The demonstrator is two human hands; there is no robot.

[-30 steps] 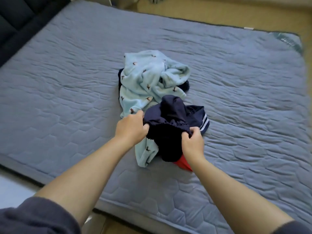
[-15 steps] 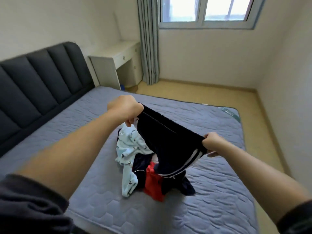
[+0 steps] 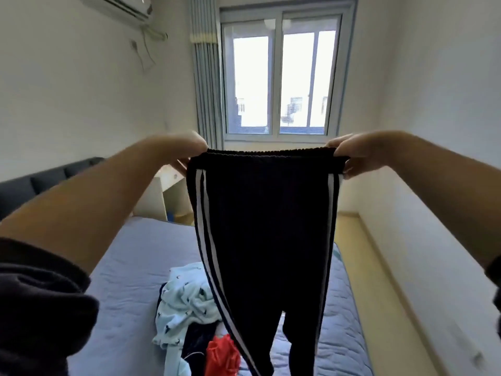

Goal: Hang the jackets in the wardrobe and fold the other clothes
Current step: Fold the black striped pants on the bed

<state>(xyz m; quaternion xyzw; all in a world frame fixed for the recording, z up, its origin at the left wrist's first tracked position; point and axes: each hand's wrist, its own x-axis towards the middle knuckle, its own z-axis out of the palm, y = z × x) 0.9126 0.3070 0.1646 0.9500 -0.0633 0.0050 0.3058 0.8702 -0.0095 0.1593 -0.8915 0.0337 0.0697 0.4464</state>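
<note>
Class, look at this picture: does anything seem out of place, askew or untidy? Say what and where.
Only the heap on the bed stands out: a light blue garment, a red garment and a dark garment lie crumpled together. The striped trousers hang straight, pinched at the waistband by the left hand and right hand.

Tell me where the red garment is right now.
The red garment lies low and centre in the head view, on the bed, right of the light blue garment, beside the hanging dark trousers.
</note>
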